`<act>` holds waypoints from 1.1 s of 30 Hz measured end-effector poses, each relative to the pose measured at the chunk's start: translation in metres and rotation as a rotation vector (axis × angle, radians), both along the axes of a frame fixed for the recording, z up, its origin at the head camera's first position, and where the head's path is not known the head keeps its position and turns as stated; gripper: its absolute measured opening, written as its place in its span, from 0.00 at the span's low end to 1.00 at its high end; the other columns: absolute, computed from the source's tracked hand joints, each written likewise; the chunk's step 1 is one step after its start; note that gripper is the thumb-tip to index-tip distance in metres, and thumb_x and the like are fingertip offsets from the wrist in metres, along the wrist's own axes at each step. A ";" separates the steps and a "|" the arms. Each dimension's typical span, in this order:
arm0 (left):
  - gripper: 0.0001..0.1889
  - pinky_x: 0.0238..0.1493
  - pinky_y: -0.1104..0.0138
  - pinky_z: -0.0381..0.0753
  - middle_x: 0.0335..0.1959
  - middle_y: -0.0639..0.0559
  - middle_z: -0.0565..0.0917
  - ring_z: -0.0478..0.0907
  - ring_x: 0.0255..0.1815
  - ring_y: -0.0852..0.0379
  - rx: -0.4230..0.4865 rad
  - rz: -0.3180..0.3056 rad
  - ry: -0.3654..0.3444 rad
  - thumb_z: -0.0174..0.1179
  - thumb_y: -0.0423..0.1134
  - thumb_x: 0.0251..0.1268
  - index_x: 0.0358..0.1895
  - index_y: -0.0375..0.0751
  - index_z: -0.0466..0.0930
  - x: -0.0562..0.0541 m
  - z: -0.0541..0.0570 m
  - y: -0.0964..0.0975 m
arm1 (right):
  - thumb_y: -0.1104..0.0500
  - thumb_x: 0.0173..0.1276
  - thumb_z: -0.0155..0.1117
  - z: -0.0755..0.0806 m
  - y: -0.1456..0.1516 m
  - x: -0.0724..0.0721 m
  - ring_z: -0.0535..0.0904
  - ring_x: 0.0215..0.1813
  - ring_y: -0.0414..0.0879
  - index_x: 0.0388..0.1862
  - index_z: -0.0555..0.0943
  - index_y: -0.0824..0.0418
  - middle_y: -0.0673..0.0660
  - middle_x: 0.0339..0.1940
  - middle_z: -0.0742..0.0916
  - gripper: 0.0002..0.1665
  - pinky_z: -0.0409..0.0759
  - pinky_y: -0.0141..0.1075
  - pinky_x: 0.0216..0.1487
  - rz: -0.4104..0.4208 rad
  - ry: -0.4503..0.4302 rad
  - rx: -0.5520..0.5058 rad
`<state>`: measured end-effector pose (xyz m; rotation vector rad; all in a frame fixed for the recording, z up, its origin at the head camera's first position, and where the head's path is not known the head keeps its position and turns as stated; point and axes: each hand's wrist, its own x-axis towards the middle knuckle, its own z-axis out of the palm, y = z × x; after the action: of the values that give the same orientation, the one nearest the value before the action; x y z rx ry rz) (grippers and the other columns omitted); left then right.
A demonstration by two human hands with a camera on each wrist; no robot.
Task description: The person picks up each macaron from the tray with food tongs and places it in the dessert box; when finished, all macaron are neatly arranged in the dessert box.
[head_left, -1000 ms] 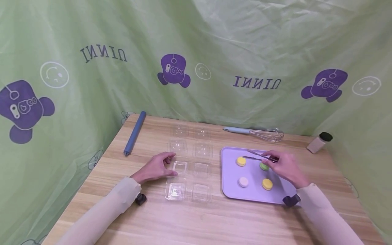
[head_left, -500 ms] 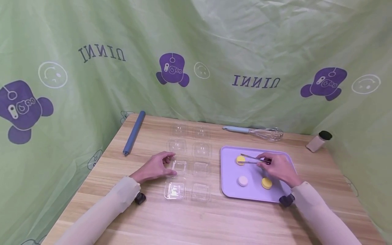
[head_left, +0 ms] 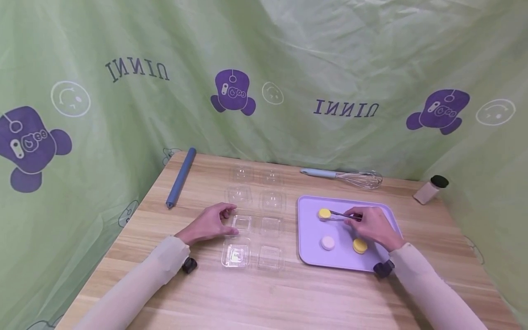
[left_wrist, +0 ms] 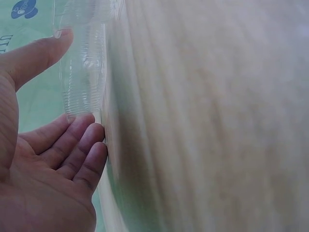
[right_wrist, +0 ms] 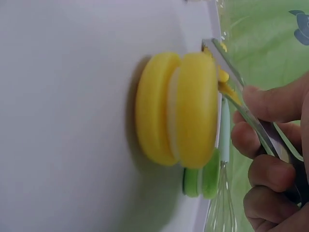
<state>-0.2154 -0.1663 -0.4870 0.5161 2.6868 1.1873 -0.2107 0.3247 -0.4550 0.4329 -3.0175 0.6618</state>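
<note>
In the head view my right hand (head_left: pixel 373 225) holds slim metal tongs (head_left: pixel 345 215) over the lilac tray (head_left: pixel 307 256). Their tips are at the far yellow macaron (head_left: pixel 324 214); how firmly they clasp it is hard to tell. A pink macaron (head_left: pixel 327 243) and a second yellow macaron (head_left: pixel 360 246) lie nearer. The right hand hides a green macaron (right_wrist: pixel 200 181), which the right wrist view shows. Thumb and fingers spread, my left hand (head_left: pixel 208 223) rests at the left side of a clear plastic box (left_wrist: pixel 83 72), its fingertips touching or very close to the edge.
More clear box bases (head_left: pixel 270 257) and domed lids (head_left: pixel 272 200) stand in two columns. A blue rolling pin (head_left: pixel 181 178) lies at the left, a whisk (head_left: pixel 342 177) at the back, and a black-capped jar (head_left: pixel 431 189) at the right. Green cloth (head_left: pixel 288 55) surrounds the table.
My right hand has moved left and slightly down with the tongs, from above the green macaron to the far yellow macaron. The tongs' tips have come closer together. The left hand stays put.
</note>
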 end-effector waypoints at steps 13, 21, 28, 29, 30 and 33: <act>0.43 0.58 0.61 0.81 0.48 0.54 0.82 0.76 0.49 0.57 -0.023 -0.014 0.002 0.80 0.51 0.44 0.66 0.39 0.75 -0.001 0.004 0.001 | 0.53 0.66 0.70 0.013 0.000 0.001 0.68 0.19 0.40 0.45 0.90 0.57 0.51 0.24 0.87 0.12 0.63 0.31 0.23 -0.128 0.097 -0.060; 0.44 0.56 0.62 0.81 0.48 0.53 0.81 0.76 0.48 0.57 -0.037 -0.022 -0.013 0.80 0.51 0.44 0.66 0.38 0.75 0.002 0.006 0.001 | 0.53 0.66 0.72 0.030 -0.004 -0.002 0.75 0.24 0.37 0.44 0.90 0.61 0.60 0.31 0.92 0.14 0.70 0.28 0.25 -0.167 0.272 -0.155; 0.43 0.55 0.64 0.81 0.47 0.53 0.81 0.75 0.48 0.57 -0.055 -0.014 -0.001 0.80 0.51 0.44 0.66 0.38 0.75 0.003 0.007 0.002 | 0.55 0.62 0.75 0.053 -0.011 -0.010 0.78 0.26 0.30 0.41 0.91 0.60 0.61 0.30 0.92 0.12 0.70 0.21 0.29 -0.190 0.471 -0.185; 0.43 0.55 0.64 0.81 0.47 0.53 0.81 0.75 0.48 0.57 -0.056 -0.015 -0.001 0.80 0.51 0.44 0.66 0.38 0.75 0.003 0.007 0.002 | 0.55 0.62 0.75 0.057 -0.013 -0.012 0.77 0.26 0.28 0.41 0.91 0.60 0.61 0.30 0.92 0.12 0.70 0.21 0.30 -0.188 0.488 -0.197; 0.43 0.55 0.64 0.81 0.47 0.53 0.81 0.75 0.47 0.57 -0.055 -0.015 -0.001 0.80 0.51 0.44 0.66 0.38 0.75 0.003 0.007 0.002 | 0.55 0.62 0.75 0.061 -0.014 -0.013 0.76 0.26 0.25 0.41 0.91 0.59 0.60 0.30 0.93 0.11 0.69 0.20 0.30 -0.187 0.502 -0.206; 0.43 0.55 0.64 0.81 0.47 0.53 0.81 0.76 0.47 0.57 -0.053 -0.019 0.001 0.80 0.50 0.44 0.66 0.38 0.75 0.004 0.008 0.003 | 0.56 0.61 0.75 0.075 -0.020 -0.016 0.72 0.27 0.17 0.41 0.91 0.58 0.60 0.31 0.93 0.11 0.69 0.16 0.30 -0.177 0.519 -0.255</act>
<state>-0.2118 -0.1635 -0.4788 0.5331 2.6999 1.1080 -0.2272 0.3050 -0.3800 0.2695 -2.4128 0.7662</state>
